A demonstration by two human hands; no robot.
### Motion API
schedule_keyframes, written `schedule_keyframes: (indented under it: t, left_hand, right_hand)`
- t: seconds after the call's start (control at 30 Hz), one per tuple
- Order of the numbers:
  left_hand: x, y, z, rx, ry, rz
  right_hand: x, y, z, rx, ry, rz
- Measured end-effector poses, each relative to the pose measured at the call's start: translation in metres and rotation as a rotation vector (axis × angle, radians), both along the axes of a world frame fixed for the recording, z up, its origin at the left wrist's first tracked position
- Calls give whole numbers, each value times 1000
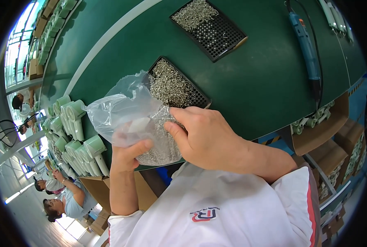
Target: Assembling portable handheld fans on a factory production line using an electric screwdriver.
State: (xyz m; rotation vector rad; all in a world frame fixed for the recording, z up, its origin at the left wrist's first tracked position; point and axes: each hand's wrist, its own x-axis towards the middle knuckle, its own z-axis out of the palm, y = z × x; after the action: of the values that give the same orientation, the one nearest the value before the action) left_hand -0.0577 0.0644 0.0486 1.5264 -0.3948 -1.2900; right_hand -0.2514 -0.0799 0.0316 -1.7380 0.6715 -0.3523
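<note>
A clear plastic bag (121, 113) holding many small silver screws hangs between both hands, just in front of a black perforated tray (195, 98) heaped with the same screws. My left hand (128, 154) grips the bag from below, thumb pressed on its lower part. My right hand (204, 136) pinches the bag's right side with thumb and forefinger, close to the tray's near edge. The bag's mouth is open and points up to the left.
A second black tray (220, 33) with screws lies farther back on the green table (253, 82). A blue electric screwdriver (307, 49) hangs at the right. Pale green plastic parts (78, 123) crowd the left edge. Cardboard boxes (327, 127) sit at the right; other people work at the lower left.
</note>
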Motion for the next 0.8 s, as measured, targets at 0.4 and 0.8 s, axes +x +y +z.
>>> schedule_keyframes:
  t: [0.4,0.8]
  left_hand:
    - [1,12,-21,-139,-29,-20]
    - [-1,27,-34,-196,-67,-26]
  right_hand:
    - [-1,10,1,-146,12,-17]
    - [-2,19,10,-296,-52,-65]
